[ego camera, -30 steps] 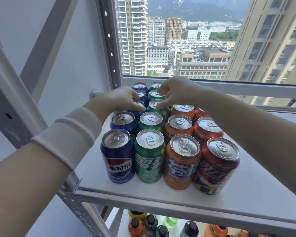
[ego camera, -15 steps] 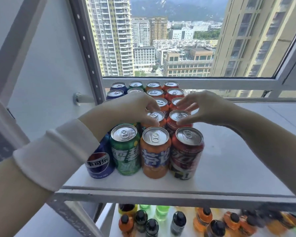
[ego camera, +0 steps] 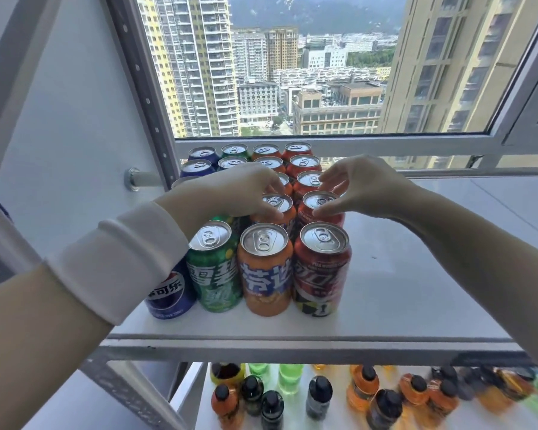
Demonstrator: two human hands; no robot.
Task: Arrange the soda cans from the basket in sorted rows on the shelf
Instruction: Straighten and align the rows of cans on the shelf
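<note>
Shelf (ego camera: pixel 401 293): right half bare, left packed.
Cans (ego camera: pixel 266 268) stand touching in four columns back to the window frame (ego camera: pixel 323 144); upright post (ego camera: pixel 143 97) hems the left. Both hands, left hand (ego camera: pixel 239 193) and right hand (ego camera: pixel 361 187), sit over the second row.

This looks like a stockroom or storage corner in a high-rise building. A grey metal rack with a white shelf board (ego camera: pixel 401 293) stands right against a large aluminium-framed window (ego camera: pixel 323 144), whose glass looks out over tall apartment towers and hills far below. On the board, close to the window, sealed blue, green, orange and red soda cans (ego camera: pixel 266 265) stand in colour-sorted rows. Below the board, a lower shelf holds many black-capped orange and green drink bottles (ego camera: pixel 362 389), like stocked goods.
</note>
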